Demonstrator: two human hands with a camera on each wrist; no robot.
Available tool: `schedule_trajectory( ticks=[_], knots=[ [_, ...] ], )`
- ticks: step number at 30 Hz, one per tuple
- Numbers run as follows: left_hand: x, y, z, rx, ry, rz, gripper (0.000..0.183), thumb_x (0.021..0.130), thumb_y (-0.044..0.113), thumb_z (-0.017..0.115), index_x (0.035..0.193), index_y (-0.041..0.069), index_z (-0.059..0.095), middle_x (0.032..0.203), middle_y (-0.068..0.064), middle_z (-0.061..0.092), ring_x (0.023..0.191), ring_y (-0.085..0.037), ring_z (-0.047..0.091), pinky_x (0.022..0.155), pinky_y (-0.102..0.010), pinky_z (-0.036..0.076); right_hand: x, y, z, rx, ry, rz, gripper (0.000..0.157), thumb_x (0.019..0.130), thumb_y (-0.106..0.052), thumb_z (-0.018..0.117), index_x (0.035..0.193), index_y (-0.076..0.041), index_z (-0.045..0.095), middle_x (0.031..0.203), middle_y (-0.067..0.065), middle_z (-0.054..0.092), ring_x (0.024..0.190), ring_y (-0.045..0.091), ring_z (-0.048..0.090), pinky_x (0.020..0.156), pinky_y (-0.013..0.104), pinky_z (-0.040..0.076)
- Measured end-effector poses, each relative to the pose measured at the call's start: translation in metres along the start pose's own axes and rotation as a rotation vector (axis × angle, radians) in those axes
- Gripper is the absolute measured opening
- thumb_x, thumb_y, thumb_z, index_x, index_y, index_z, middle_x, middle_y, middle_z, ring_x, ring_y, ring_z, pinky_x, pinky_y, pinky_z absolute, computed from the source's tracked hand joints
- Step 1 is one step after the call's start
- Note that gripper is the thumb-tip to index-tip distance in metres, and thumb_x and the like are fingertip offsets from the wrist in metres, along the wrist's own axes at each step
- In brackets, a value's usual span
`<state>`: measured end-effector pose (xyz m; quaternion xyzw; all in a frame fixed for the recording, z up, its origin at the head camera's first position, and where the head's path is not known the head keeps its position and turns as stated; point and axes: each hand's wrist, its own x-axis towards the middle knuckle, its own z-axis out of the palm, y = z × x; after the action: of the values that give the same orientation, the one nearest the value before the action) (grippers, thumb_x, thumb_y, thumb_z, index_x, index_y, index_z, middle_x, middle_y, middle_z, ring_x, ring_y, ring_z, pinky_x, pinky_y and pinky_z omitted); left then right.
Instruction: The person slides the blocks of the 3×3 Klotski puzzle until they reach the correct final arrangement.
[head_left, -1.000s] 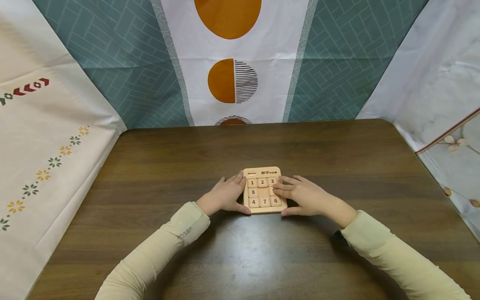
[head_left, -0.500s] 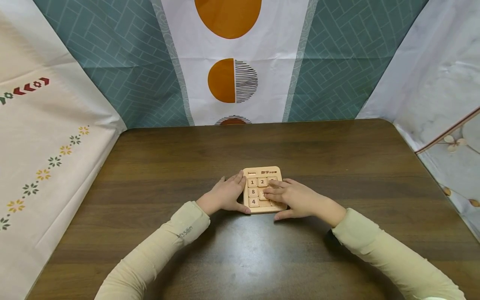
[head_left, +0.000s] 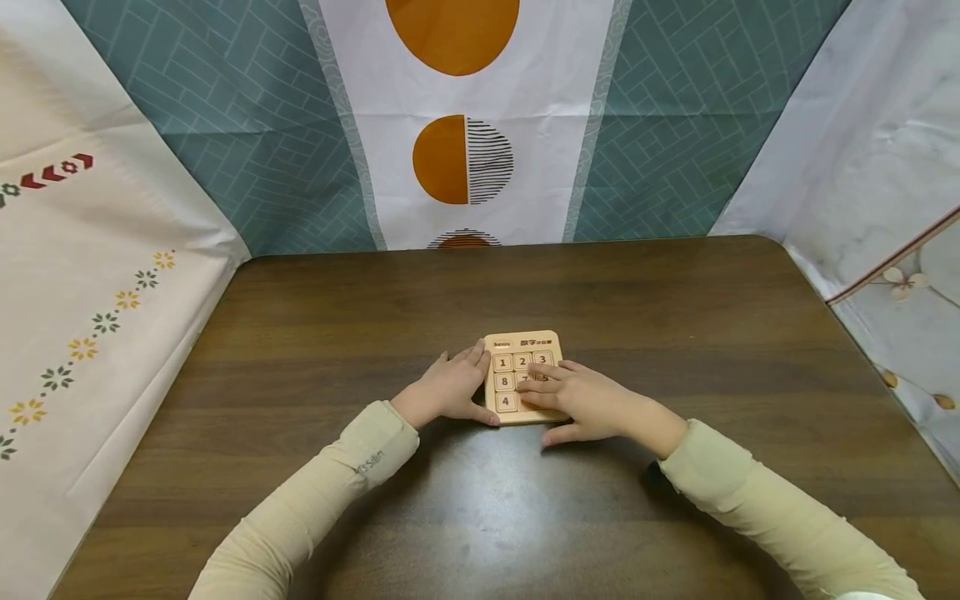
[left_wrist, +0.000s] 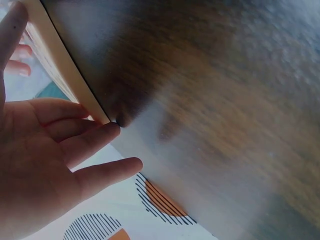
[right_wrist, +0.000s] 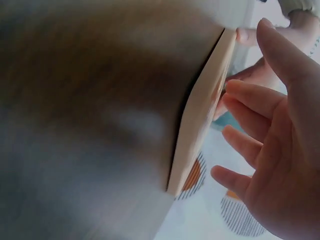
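A wooden sliding number puzzle (head_left: 513, 337) lies flat on the brown table, its square tiles printed with digits. My left hand (head_left: 452, 389) rests along its left side, straight fingers at the far part of the edge and thumb at the near corner. In the left wrist view fingertips (left_wrist: 112, 130) touch the puzzle's pale side (left_wrist: 75, 75). My right hand (head_left: 596, 404) reaches over from the right, fingers extended on the tiles around the 7 tile (head_left: 522, 380), thumb off the near edge. It hides the lower right tiles. Tiles 1 (head_left: 502, 362), 8 and 4 show at left.
The dark wood-grain table (head_left: 360, 317) surrounds the puzzle. Behind it hangs a green and white cloth (head_left: 300, 167) with orange circles. Patterned cloths (head_left: 112, 400) border the left and right sides.
The 7 tile has slid from the bottom row up into the middle slot. My right hand has moved left and nearer me over the tiles. The left hand stays on the puzzle's edge.
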<state>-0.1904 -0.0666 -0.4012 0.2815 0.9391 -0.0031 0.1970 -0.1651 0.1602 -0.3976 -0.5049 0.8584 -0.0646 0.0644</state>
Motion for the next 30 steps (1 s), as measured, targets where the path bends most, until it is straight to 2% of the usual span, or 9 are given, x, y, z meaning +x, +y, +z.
schedule_trajectory(
  ticks=[5, 9, 24, 30],
  knots=[
    [-0.001, 0.000, -0.001, 0.001, 0.015, 0.009, 0.108, 0.070, 0.065, 0.063, 0.142, -0.004, 0.021, 0.149, -0.020, 0.013, 0.134, -0.029, 0.021, 0.099, -0.056, 0.026, 0.003, -0.010, 0.002, -0.020, -0.008, -0.040, 0.067, 0.082, -0.052, 0.058, 0.130, -0.006, 0.051, 0.137, 0.005, 0.045, 0.130, 0.030, 0.031, 0.100, 0.054, 0.026],
    [-0.002, 0.000, -0.002, 0.002, 0.015, 0.009, 0.108, 0.070, 0.064, 0.063, 0.142, -0.004, 0.022, 0.148, -0.020, 0.013, 0.134, -0.029, 0.022, 0.099, -0.056, 0.026, 0.002, -0.013, 0.003, -0.034, -0.027, -0.037, 0.066, 0.083, -0.053, 0.056, 0.130, -0.008, 0.052, 0.138, 0.004, 0.044, 0.131, 0.030, 0.030, 0.100, 0.054, 0.025],
    [-0.001, 0.001, -0.001, -0.001, 0.006, 0.001, 0.109, 0.069, 0.065, 0.063, 0.143, -0.003, 0.021, 0.149, -0.020, 0.012, 0.135, -0.028, 0.021, 0.100, -0.056, 0.026, -0.016, -0.003, 0.000, -0.008, 0.002, 0.015, 0.060, 0.082, -0.051, 0.059, 0.123, -0.008, 0.059, 0.131, 0.003, 0.051, 0.130, 0.030, 0.033, 0.097, 0.054, 0.030],
    [-0.001, 0.001, -0.001, 0.009, 0.003, -0.006, 0.109, 0.070, 0.066, 0.062, 0.143, -0.003, 0.020, 0.149, -0.019, 0.011, 0.135, -0.027, 0.021, 0.100, -0.055, 0.026, -0.014, -0.002, -0.001, -0.015, 0.019, 0.005, 0.061, 0.082, -0.050, 0.059, 0.124, -0.007, 0.058, 0.131, 0.005, 0.051, 0.129, 0.031, 0.034, 0.097, 0.053, 0.031]
  ],
)
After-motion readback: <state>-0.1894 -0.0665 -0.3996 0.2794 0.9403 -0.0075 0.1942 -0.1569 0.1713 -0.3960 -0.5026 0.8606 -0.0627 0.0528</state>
